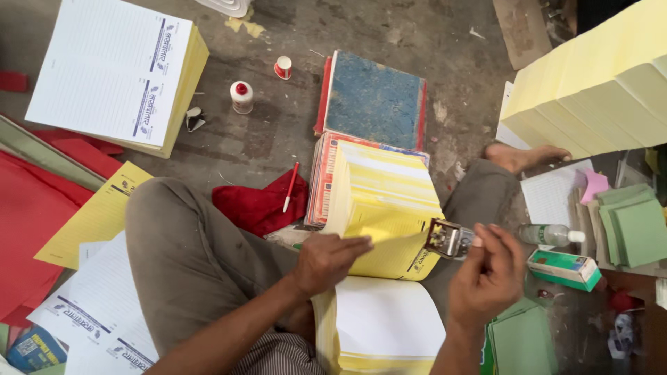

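Right hand grip clamped on metal stamper; left hand fingers flat, pinning yellow sheets.

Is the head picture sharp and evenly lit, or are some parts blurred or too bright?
Head view: soft, even light with only weak shadows; the right hand and the metal stamp it holds are slightly blurred; the left hand on the yellow pages is clearer; the pale yellow stack at the top right looks a little overexposed.
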